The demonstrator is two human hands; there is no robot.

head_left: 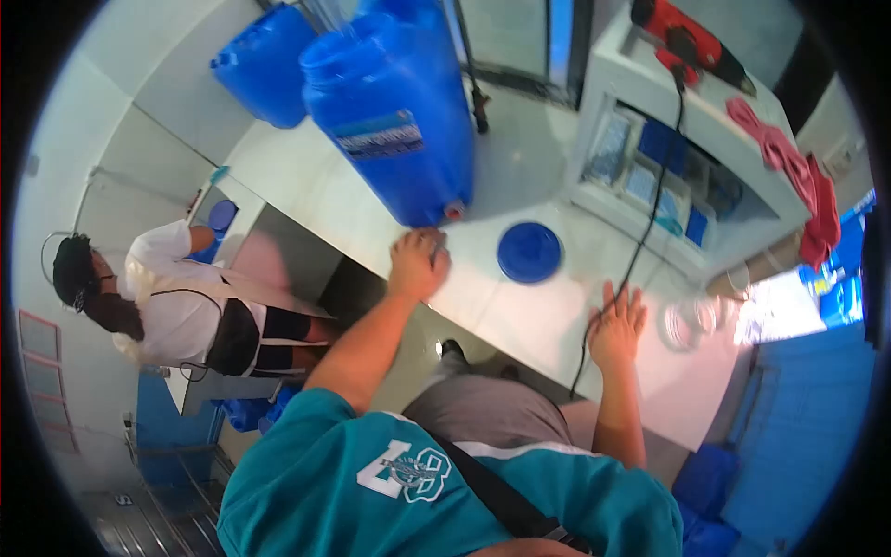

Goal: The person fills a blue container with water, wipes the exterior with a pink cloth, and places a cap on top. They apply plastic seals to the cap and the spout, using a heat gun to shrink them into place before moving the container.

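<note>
My left hand (pixel 418 266) is on the white counter, just below the foot of a large blue water container (pixel 394 121) with a label and a small spout fitting near its base. Its fingers are curled, and a small dark thing seems to be between them; I cannot make out what it is. A round blue lid (pixel 529 252) lies flat between my two hands. My right hand (pixel 617 331) rests on the counter with fingers spread, holding nothing. A black cable (pixel 650 218) runs down past its fingers.
A white shelf unit (pixel 687 223) stands at the right, with a red heat gun (pixel 691 42) on top and a pink cloth (pixel 775 144) over its edge. Another blue container (pixel 266 65) stands behind. Clear round items (pixel 679 325) sit at the right. A person (pixel 190 306) stands at the left.
</note>
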